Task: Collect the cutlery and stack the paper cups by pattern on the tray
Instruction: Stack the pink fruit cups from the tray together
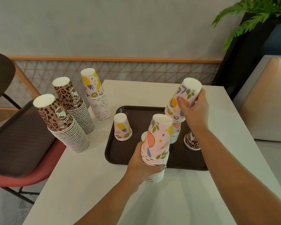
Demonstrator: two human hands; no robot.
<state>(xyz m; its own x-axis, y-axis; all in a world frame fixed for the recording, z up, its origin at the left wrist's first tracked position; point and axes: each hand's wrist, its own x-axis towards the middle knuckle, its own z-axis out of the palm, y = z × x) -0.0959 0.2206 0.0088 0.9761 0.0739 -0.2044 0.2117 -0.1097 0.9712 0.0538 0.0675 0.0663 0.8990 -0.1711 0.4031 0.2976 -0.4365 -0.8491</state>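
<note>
Fruit-print cup stacks [157,143] stood over the brown tray [120,153]. The left hand [141,166] gripped one; the right hand [194,109] grasped a tilted fruit-print cup [185,98].

Pink fruit-print cups [157,140], leopard-print cups [55,116], dark brown tray [120,153]

Head view looks down, close over table [201,200].
</note>
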